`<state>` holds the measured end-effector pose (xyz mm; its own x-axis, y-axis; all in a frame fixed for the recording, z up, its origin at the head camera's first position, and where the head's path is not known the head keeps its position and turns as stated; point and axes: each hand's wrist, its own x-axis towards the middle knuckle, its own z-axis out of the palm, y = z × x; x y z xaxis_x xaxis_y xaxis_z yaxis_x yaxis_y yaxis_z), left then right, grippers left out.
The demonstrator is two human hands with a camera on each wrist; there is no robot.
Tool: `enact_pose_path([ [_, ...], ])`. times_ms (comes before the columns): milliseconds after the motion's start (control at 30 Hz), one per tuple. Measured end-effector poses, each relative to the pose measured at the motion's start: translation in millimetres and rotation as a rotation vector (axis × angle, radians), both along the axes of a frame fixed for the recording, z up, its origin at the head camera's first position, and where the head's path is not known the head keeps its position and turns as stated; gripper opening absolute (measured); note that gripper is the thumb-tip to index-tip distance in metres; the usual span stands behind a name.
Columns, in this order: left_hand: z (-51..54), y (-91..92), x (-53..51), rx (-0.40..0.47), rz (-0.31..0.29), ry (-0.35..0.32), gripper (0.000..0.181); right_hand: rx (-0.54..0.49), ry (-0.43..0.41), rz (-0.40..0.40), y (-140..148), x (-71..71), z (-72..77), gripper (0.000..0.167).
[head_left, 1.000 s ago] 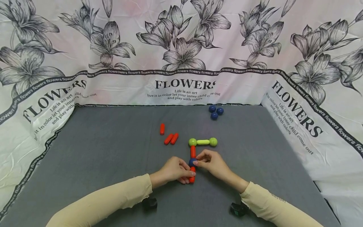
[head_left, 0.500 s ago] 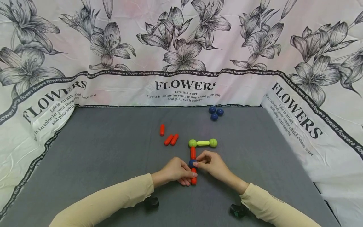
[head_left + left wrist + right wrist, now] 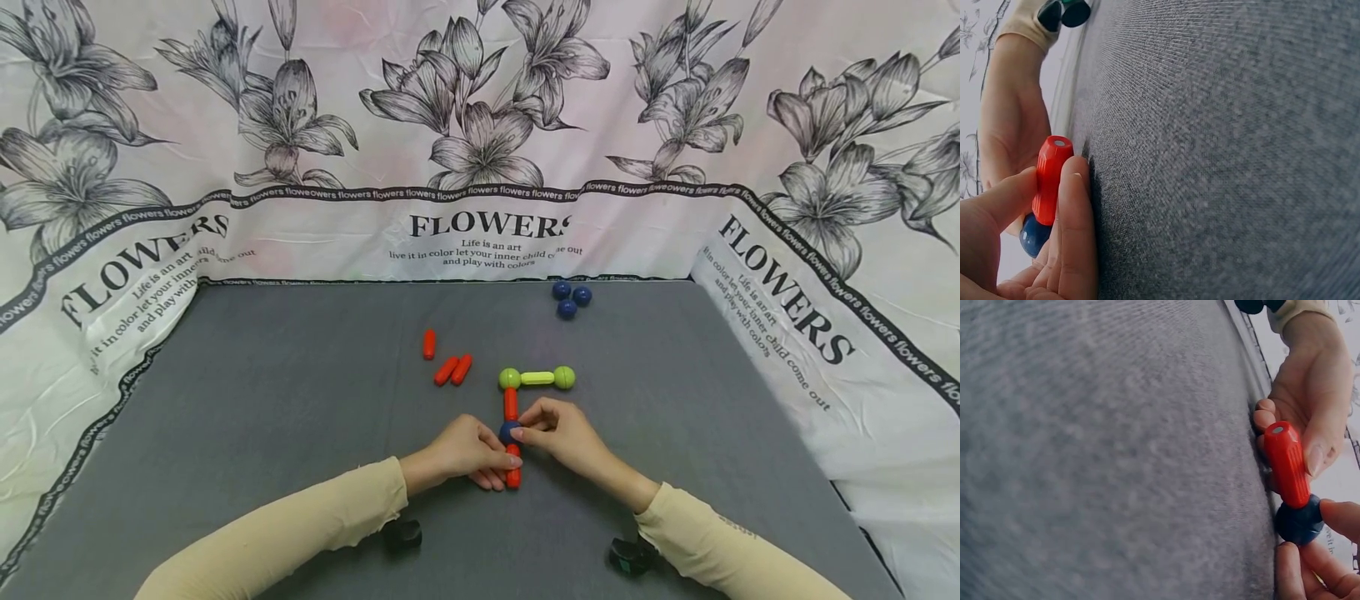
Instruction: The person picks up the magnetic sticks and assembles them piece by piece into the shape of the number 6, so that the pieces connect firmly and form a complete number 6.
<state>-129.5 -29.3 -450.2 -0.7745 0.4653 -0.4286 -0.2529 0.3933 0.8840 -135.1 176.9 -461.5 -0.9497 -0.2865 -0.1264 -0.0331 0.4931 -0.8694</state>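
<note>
In the head view, my left hand (image 3: 465, 450) pinches the near red rod (image 3: 513, 477) between thumb and fingers. That rod's far end meets a dark blue ball (image 3: 507, 432), which my right hand (image 3: 566, 433) grips with thumb and fingertips. Beyond the ball runs another red rod (image 3: 511, 404), up to a lime green ball (image 3: 509, 378). From there a green rod (image 3: 536, 378) extends right to a second green ball (image 3: 564, 377). Both wrist views show the red rod (image 3: 1288, 465) against the blue ball (image 3: 1299, 520); a small grey disc marks its free end.
Three loose red rods (image 3: 446, 370) lie left of the joined pieces. Farther back sit three blue balls (image 3: 567, 309) in a cluster. A floral cloth (image 3: 480, 233) borders the grey tabletop (image 3: 300, 375) behind and at both sides.
My left hand has shifted slightly right, and the near red rod's free end has swung a little right with it. The right hand stays on the blue ball.
</note>
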Motion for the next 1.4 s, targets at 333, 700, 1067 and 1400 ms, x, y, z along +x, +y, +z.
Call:
enact_pose_path([
  [333,0.8,0.6,1.2,-0.014,0.019,-0.01,0.02,0.044,-0.07,0.164,11,-16.9,22.4,0.023],
  [700,0.8,-0.6,0.3,-0.023,0.031,-0.019,0.019,0.068,0.163,-0.027,56,-91.0,53.1,0.035],
  [1067,-3.5,-1.3,1.3,0.009,0.03,-0.014,0.019,0.145,0.312,-0.296,96,-165.0,25.1,0.043],
  [1400,-3.3,0.3,2.0,-0.008,0.041,-0.02,0.019,0.231,0.369,-0.313,84,-177.0,13.4,0.044],
])
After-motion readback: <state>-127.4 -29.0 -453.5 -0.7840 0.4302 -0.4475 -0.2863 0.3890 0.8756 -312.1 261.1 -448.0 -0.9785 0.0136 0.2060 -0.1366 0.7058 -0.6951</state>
